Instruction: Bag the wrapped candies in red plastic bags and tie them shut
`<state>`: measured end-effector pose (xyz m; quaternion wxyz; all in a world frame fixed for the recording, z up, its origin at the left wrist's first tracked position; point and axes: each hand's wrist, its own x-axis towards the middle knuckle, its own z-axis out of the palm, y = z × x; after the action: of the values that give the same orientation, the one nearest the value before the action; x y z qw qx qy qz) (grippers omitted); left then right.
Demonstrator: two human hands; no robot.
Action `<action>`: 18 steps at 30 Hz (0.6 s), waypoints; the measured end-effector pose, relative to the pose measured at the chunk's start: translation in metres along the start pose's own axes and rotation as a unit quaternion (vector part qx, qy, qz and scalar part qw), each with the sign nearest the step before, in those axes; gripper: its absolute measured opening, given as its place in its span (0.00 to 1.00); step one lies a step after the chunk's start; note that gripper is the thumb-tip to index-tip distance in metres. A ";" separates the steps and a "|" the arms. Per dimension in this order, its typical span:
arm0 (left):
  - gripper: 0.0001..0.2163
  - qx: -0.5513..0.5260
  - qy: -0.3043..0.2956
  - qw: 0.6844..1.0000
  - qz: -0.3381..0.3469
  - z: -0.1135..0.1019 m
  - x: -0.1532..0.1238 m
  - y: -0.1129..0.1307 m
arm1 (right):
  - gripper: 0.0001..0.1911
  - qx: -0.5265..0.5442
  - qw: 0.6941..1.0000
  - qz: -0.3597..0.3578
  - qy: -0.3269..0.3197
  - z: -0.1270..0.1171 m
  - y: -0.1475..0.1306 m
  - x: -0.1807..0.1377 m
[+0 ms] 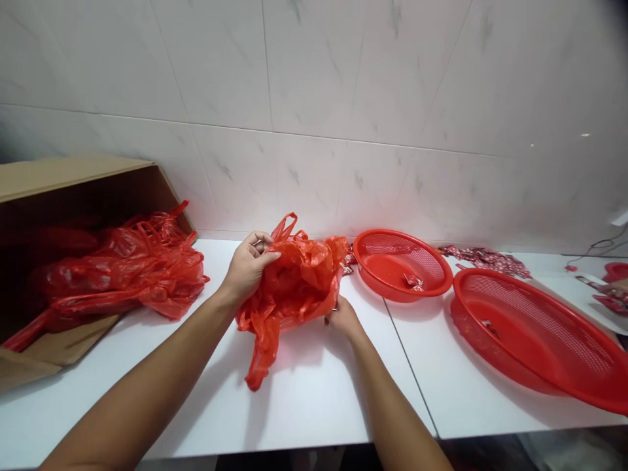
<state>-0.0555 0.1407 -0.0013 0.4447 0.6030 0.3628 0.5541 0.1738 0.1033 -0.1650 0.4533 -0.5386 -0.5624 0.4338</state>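
Note:
Between my hands a crumpled red plastic bag (294,281) is held with its mouth opened toward me, one handle sticking up and another hanging down in front. My left hand (249,265) pinches the bag's upper left edge between thumb and fingers. Low on the right side, my right hand (342,316) grips the bag; its fingertips are partly hidden behind the plastic. Inside the bag I see only folds of red film. Just behind its right side, some small red printed packets (348,258) lie on the white table (304,399).
At the left, a cardboard box (78,173) on its side spills red plastic bags (127,268). To the right are a round red basket (400,294) and a larger one (520,373), each holding small packets. More packets (490,260) lie by the wall. Another person's hand (615,288) shows far right.

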 end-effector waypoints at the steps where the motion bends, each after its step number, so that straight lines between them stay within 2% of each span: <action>1: 0.18 0.030 -0.010 0.999 -0.012 -0.002 0.000 -0.004 | 0.13 0.008 1.000 0.002 0.000 0.000 0.004 -0.001; 3: 0.15 0.155 -0.035 0.987 -0.022 -0.003 -0.004 -0.014 | 0.18 0.026 1.000 0.000 0.002 0.000 0.011 -0.004; 4: 0.12 0.225 -0.047 0.973 -0.020 -0.003 -0.007 -0.020 | 0.23 0.037 0.999 -0.007 0.004 -0.002 0.013 -0.006; 6: 0.09 0.309 -0.071 0.948 -0.013 0.000 -0.014 -0.029 | 0.41 0.053 0.998 -0.035 0.018 -0.004 0.016 -0.011; 8: 0.11 0.291 -0.089 0.953 -0.007 0.005 -0.018 -0.032 | 0.57 0.062 0.994 -0.079 0.031 -0.004 0.017 -0.014; 9: 0.12 0.256 -0.092 0.962 -0.007 0.007 -0.019 -0.031 | 0.58 0.063 0.993 -0.098 0.035 -0.003 0.018 -0.015; 11: 0.14 0.171 -0.079 0.982 -0.015 0.012 -0.017 -0.026 | 0.50 0.062 0.991 -0.114 0.037 -0.001 0.018 -0.015; 14: 0.17 0.001 0.003 1.000 -0.021 0.016 -0.003 -0.012 | 0.36 0.062 0.992 -0.102 0.049 0.002 0.018 -0.013; 16: 0.15 -0.140 0.052 0.989 -0.010 0.016 0.009 -0.002 | 0.30 0.059 0.992 -0.090 0.063 0.001 0.019 -0.010; 18: 0.11 -0.261 0.078 0.962 0.009 0.014 0.022 0.010 | 0.24 0.053 0.992 -0.079 0.083 0.000 0.020 -0.008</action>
<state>-0.0396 0.1557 0.0158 0.5522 0.4240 0.2334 0.6789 0.1777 0.0959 -0.1852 0.5588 -0.5020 -0.5398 0.3799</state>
